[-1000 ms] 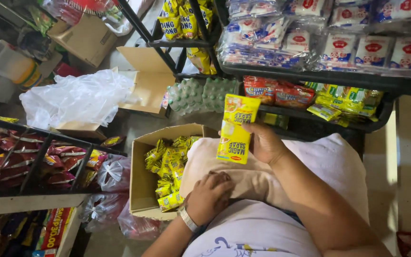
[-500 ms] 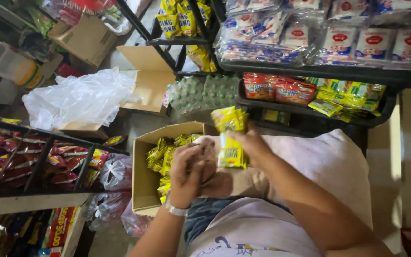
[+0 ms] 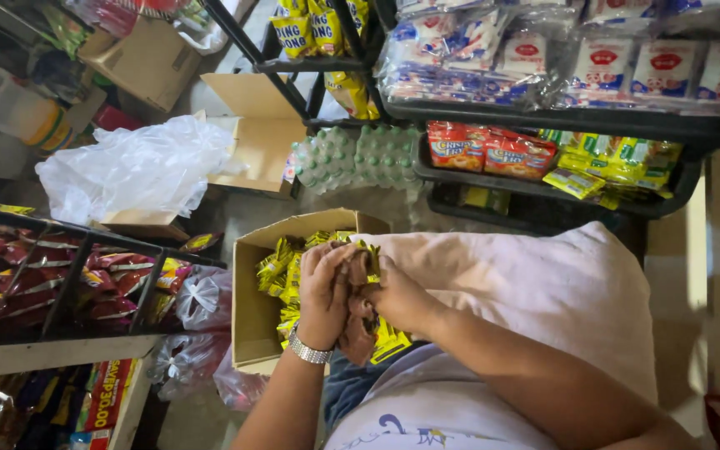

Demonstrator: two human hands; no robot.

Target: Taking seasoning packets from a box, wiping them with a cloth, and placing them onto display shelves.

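A: Starting at the left, what is sitting there?

B: A black wire rack point(image 3: 60, 275) is holding dark red snack packs, and a crumpled white plastic bag point(image 3: 131, 167) is lying behind it. Knotted clear bags point(image 3: 202, 300) are hanging off the rack's right corner.

A: And in the middle?

B: An open cardboard box point(image 3: 252, 317) is sitting against the person's knee, full of yellow sachets point(image 3: 281, 267). The left hand point(image 3: 324, 292), wearing a metal watch band, is meeting the right hand point(image 3: 393, 296) over the box's right edge.

A: How are the hands gripping?

B: Both are closing together around a strip of yellow packets point(image 3: 389, 337), fingers curled tight on it, with a brownish wad pressed between the palms. The strip's lower end is poking out beneath the right hand, near the box's near right corner.

A: How would it handle?

B: I am judging it light, soft and crinkly, with slick foil that could slip. Pinching along the sealed edge looks safest.

A: Further right?

B: A pale cloth point(image 3: 543, 292) is covering the lap, and a dark shelf point(image 3: 660, 204) is carrying red and yellow packs.
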